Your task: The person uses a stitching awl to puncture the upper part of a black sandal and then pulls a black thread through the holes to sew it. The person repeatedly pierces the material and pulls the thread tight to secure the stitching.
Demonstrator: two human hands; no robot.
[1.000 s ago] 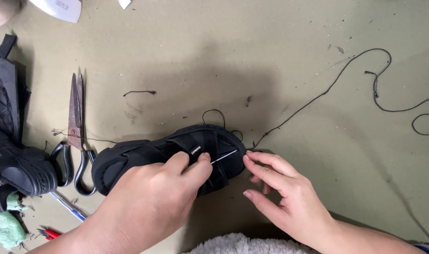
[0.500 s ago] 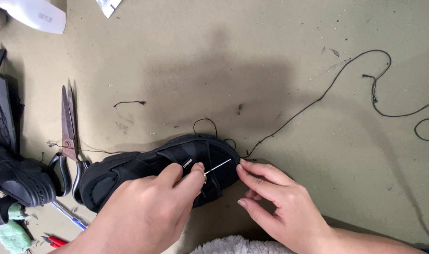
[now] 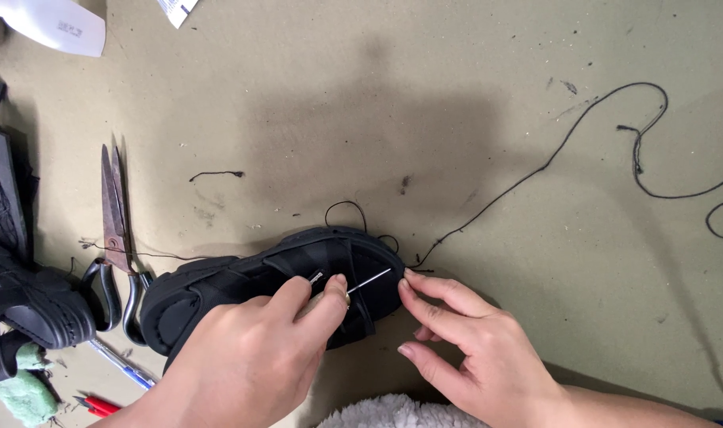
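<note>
Needle [image 3: 369, 280] pinched by left hand [image 3: 254, 361], over sandal [image 3: 250, 281].

Olive-drab work surface [image 3: 472, 95], stained, dusty, scuffed; soft shadow patch at centre; even light.

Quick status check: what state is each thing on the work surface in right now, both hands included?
Left hand: pinching the needle over the sandal.
Right hand: fingertips resting at the sandal's toe edge, holding nothing.
Needle: tilted, tip towards the toe.
Black sandal: lying flat, straps up.
Black thread: slack, trailing right from the sandal's toe.
Scissors: closed, lying flat.
Second sandal: at the left edge, untouched.
</note>
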